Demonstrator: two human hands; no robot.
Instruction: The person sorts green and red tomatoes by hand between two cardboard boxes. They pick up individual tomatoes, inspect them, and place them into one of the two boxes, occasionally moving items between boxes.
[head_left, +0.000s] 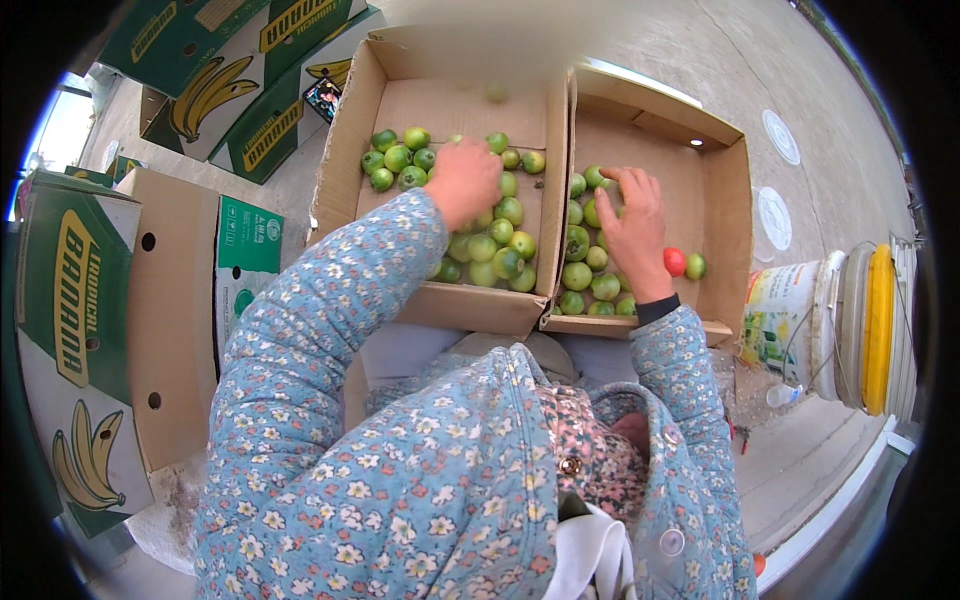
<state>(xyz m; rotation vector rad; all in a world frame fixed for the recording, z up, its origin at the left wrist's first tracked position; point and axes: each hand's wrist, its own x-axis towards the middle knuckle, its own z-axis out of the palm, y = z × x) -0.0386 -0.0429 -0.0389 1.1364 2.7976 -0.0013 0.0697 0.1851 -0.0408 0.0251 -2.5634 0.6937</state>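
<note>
Two open cardboard boxes stand side by side before me. The left box (480, 306) holds many green tomatoes (482, 248), some beyond my left hand and some nearer me. My left hand (466, 180) reaches down among them; its fingertips are hidden, so any hold cannot be made out. In the right box (727, 217), more green tomatoes (577, 275) lie along the left side. Over them is my right hand (634, 225), fingers bent, thumb and forefinger beside a green tomato; whether it grips one is unclear. A red tomato (674, 262) and a green one (695, 266) lie right of my right wrist.
Printed banana cartons (79, 300) stand at the left, with more (217, 82) at the upper left and a phone (323, 99) against one. Stacked buckets (814, 322) are at the right. Round white lids (774, 217) lie on the concrete floor. A blur covers the top centre.
</note>
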